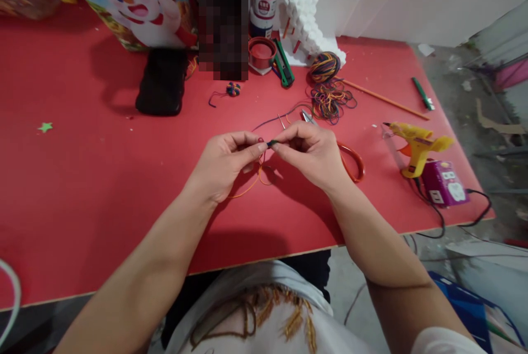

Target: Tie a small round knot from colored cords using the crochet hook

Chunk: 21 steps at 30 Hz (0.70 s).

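Note:
My left hand [226, 161] and my right hand [311, 150] meet above the red table, fingertips almost touching. Both pinch a small dark blue-green bit of multicoloured yarn [271, 144] between thumb and forefinger. Orange and dark red loops of yarn [260, 170] hang below the fingers. A purple strand runs back to a loose tangle of yarn [332, 101] beside a wound yarn ball [325, 66]. Scissors with red handles [358, 162] lie partly under my right hand. A thin metal tool [281, 121], its kind unclear, pokes out behind the fingers.
A small yarn piece [233, 89], black phone [161, 82], green cutter [284, 64], red tape roll [262, 53] and dark-lidded jar [264, 5] lie behind. At right are an orange stick [385, 99], yellow glue gun [421, 145] and purple box [445, 183], near the table edge.

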Tool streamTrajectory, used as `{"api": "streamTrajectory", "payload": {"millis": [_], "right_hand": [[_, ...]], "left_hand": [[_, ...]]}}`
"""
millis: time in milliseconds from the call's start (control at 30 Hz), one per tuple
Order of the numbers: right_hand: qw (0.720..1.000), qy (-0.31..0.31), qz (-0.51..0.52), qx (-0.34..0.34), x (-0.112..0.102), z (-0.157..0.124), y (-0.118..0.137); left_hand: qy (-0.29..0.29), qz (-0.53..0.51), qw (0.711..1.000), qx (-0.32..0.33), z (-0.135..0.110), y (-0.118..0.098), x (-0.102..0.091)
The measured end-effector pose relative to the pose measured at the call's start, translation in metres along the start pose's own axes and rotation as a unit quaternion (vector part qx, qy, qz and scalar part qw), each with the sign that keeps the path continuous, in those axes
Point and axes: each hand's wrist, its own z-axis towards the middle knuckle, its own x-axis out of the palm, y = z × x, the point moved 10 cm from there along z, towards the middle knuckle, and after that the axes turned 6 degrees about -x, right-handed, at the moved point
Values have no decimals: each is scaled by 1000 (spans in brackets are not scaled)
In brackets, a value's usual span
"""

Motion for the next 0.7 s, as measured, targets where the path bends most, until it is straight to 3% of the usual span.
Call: {"api": "streamTrajectory", "payload": {"millis": [133,233,333,533,700], "right_hand": [[998,42,35,12,5,1,2],[998,39,37,10,3,2,4],[998,55,26,22,8,2,0],[997,76,21,23,16,1,-3],[998,0,-59,-36,3,0,9]], "left_hand": [[-27,86,994,69,-4,-16,-2],[-45,179,971,154,-11,-33,0],[-44,207,958,194,-13,-37,1],[-26,127,975,180,-7,-25,-1],[-39,69,989,122,-4,-16,-2]]}}
